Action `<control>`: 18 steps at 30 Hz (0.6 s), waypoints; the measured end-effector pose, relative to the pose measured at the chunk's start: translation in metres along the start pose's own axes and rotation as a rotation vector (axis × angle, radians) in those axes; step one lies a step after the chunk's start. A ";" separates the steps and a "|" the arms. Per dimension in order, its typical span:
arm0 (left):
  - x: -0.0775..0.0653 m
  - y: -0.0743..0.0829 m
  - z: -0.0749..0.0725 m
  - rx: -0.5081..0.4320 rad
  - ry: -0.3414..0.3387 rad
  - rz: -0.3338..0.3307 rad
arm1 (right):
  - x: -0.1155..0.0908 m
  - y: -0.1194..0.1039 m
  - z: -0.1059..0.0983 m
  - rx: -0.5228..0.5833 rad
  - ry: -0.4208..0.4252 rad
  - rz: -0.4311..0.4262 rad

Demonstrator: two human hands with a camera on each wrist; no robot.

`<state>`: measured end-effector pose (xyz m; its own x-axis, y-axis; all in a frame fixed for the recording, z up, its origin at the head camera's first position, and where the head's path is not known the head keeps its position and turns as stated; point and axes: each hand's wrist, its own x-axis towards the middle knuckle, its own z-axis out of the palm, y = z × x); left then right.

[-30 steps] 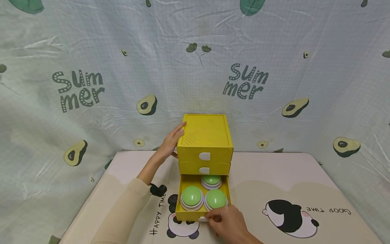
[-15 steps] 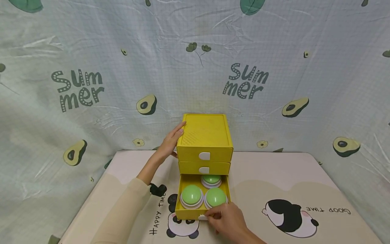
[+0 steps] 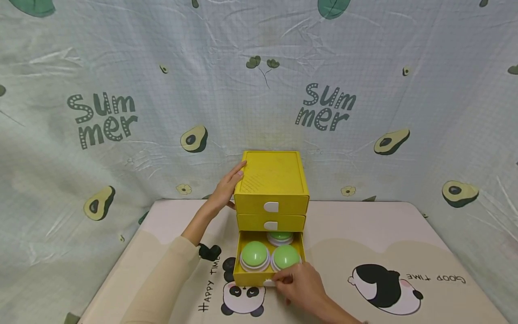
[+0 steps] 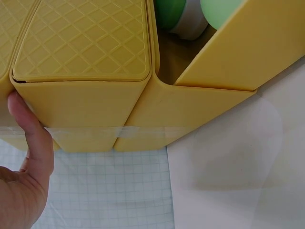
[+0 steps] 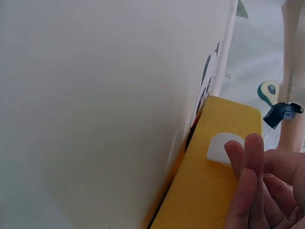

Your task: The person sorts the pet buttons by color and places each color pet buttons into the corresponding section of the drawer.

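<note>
A yellow desktop drawer cabinet [image 3: 275,173] stands on the table, its bottom drawer [image 3: 247,279] pulled partway out. Inside the drawer sit three round things with glossy green domes and white bases; the rear green dome [image 3: 280,236] is partly under the drawer above. My right hand [image 3: 301,285] pinches the white handle [image 3: 268,283] of that drawer; the right wrist view shows its fingertips at the handle [image 5: 220,148]. My left hand [image 3: 222,191] rests with extended fingers along the cabinet's left side. In the left wrist view its thumb [image 4: 35,138] presses against the yellow wall.
The upper drawer [image 3: 251,204] and middle drawer [image 3: 251,223] are closed. Beneath everything lies a table mat [image 3: 364,243] with printed panda drawings. A pale curtain [image 3: 226,103] printed with avocados hangs right behind the cabinet.
The bottom drawer has slid a little inward, away from me, with my right hand following on its handle. The rear green dome is more covered. My left hand stays put.
</note>
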<state>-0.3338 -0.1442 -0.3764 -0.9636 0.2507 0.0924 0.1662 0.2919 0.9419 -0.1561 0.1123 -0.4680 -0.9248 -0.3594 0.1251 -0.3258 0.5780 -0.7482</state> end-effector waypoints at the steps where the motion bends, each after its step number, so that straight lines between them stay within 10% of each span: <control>1: 0.000 0.000 0.000 0.001 0.000 0.000 | 0.001 0.000 0.000 -0.002 0.000 0.001; 18: -0.002 0.001 0.000 0.000 -0.004 0.001 | 0.021 0.009 -0.005 -0.007 0.015 0.003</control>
<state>-0.3319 -0.1438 -0.3753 -0.9625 0.2551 0.0919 0.1674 0.2921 0.9416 -0.1798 0.1138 -0.4692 -0.9285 -0.3465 0.1332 -0.3247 0.5840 -0.7440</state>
